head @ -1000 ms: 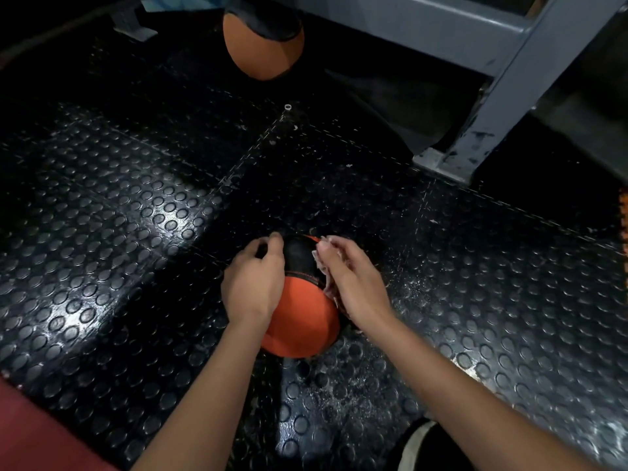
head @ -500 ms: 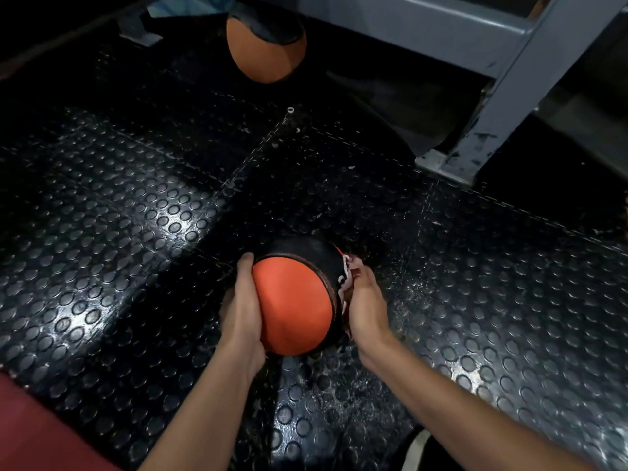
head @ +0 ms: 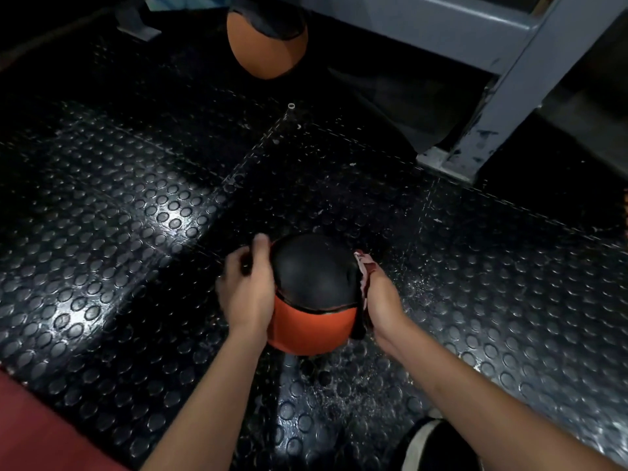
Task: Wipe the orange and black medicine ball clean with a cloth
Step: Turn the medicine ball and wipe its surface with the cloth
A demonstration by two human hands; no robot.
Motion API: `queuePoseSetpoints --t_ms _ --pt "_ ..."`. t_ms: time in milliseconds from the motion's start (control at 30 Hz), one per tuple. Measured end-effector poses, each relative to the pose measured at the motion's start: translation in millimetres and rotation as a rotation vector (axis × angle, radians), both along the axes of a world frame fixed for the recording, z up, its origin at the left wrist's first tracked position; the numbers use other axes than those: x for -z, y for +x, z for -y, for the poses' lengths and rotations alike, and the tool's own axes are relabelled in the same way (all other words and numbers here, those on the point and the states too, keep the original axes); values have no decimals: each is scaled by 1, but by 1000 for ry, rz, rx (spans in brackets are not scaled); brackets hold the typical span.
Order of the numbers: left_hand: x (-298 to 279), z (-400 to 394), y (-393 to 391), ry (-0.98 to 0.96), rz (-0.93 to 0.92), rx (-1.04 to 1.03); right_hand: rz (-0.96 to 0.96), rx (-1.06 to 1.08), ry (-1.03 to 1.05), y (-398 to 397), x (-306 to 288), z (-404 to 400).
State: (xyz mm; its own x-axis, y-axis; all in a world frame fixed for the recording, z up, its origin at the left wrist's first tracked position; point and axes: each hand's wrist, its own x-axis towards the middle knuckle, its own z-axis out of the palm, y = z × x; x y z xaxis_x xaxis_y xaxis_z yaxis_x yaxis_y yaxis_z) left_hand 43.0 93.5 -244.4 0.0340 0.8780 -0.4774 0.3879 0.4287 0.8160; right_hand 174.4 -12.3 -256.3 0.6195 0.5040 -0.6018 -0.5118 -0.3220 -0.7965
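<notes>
Two bare hands steady an orange and black medicine ball [head: 314, 294] over a studded black rubber floor [head: 136, 232], its black half turned up and its orange half toward the person. The left hand [head: 246, 288] curls round the ball's left side, thumb up by the top. The right hand [head: 380, 297] presses a crumpled pale cloth [head: 363, 266] against the ball's right side, fingers wrapped over the fabric. A second orange and black ball [head: 266, 39] lies well apart at the far edge, near a grey metal frame [head: 503, 96].
</notes>
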Motion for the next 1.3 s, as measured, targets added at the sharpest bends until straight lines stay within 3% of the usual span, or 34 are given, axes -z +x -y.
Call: queuePoseSetpoints --t_ms 233,467,567,667,767,867,1067,1133,1300 --pt "2 4 11 -78 72 -52 442 -70 -78 8 -3 4" --pt "20 -10 -11 -189 113 -48 915 -422 166 -16 -17 13" --pt "3 -17 -3 -302 124 -32 1000 -413 165 -19 -9 5" --pt "-6 -16 16 -357 177 -42 896 -204 98 -18 0 -1" --pt "-3 -10 29 -157 -8 -134 756 -123 49 -14 1 -2" --pt "-11 -3 32 -122 -98 -144 489 15 119 -4 7 -3" --pt "-13 4 26 -143 -49 -173 -43 -173 -201 31 18 0" --pt "-11 3 24 -161 -7 -181 -66 -186 -234 35 23 -1" --pt "-8 -5 22 -187 34 -194 15 113 -97 22 32 -11"
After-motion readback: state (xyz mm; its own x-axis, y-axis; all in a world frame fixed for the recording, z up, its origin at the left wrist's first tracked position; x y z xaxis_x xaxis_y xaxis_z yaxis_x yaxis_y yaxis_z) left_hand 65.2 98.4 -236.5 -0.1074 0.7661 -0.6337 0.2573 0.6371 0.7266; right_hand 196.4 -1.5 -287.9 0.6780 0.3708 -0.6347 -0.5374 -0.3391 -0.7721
